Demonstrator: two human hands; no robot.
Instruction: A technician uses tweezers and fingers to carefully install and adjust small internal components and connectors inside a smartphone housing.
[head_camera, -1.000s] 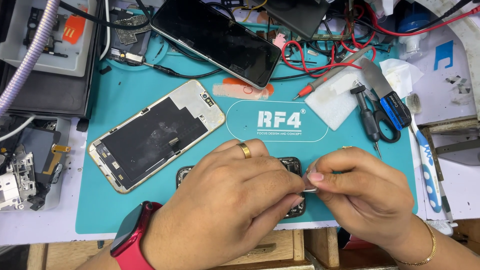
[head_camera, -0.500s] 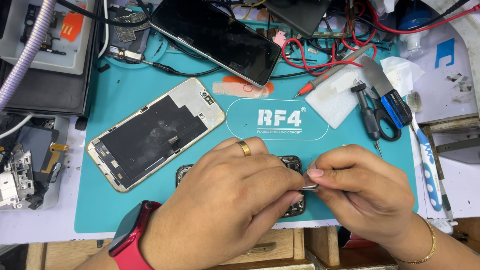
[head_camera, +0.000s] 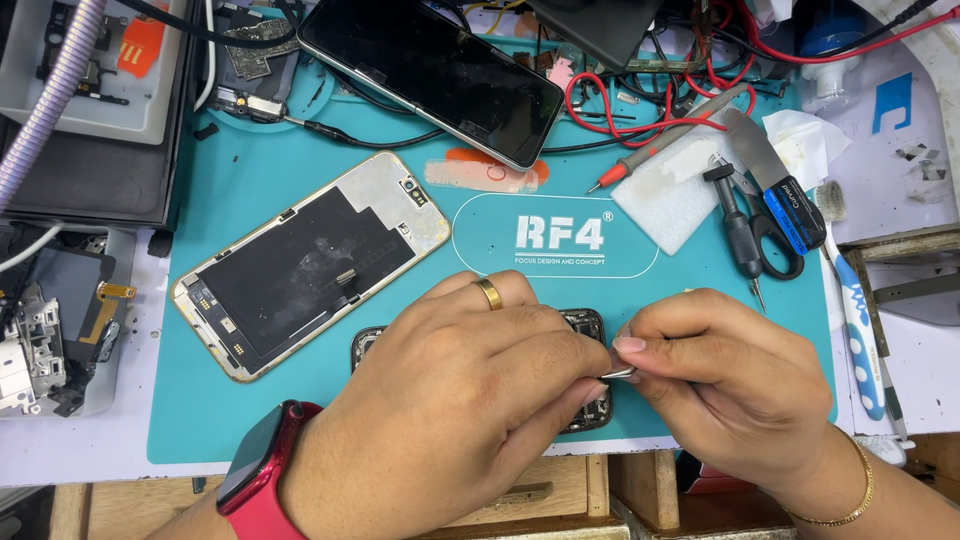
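On a teal repair mat (head_camera: 300, 180) crowded with tools, two bare hands meet over an opened phone body (head_camera: 585, 325) near the mat's front edge. The left hand (head_camera: 450, 400), with a gold ring and a red smartwatch (head_camera: 262, 470) on its wrist, lies curled over most of the phone body, pressing it down and hiding its middle. The right hand (head_camera: 720, 385), wearing a thin gold bangle, pinches a slim metal tool, probably tweezers (head_camera: 620, 373), between thumb and forefinger; the tip sits at the phone's right edge, touching the left hand's fingertips.

To the left, well apart from the hands, a detached phone screen (head_camera: 305, 265) with a gold frame lies face down, so the phone looks already opened and separated. Work inside the body appears to be underway; what has been removed or refitted there cannot be told, since the hands cover it.

Farther back lies another phone with a dark glass face (head_camera: 435, 75). To the right sit a white foam pad (head_camera: 675, 190), black-handled scissors (head_camera: 745, 235), a blue-handled blade (head_camera: 790, 205), a red-tipped probe (head_camera: 660, 135) with red wires, and a white and blue toothbrush (head_camera: 860, 310).
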